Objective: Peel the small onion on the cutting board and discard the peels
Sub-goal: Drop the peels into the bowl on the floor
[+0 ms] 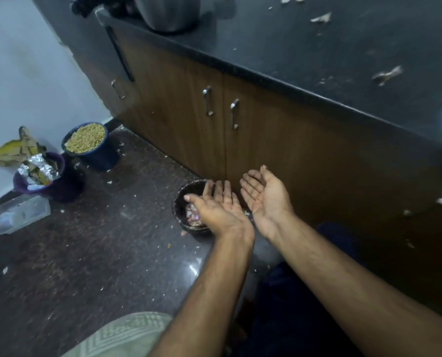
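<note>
Your left hand (221,206) and right hand (265,199) hovered mid-frame, grip apart, palms up, holding nothing. Peels (192,215) lay in dark bin (180,199) on floor beneath left hand. Scraps (387,75) dotted tabletop (317,47), upper right.

Dark speckled stone floor (91,253), glossy, with a light glare spot near centre. Brown wood-grain base cabinets (189,119) with metal bar handles (207,100) under a black countertop (330,47). White wall (21,73) at left; dim lighting.
</note>
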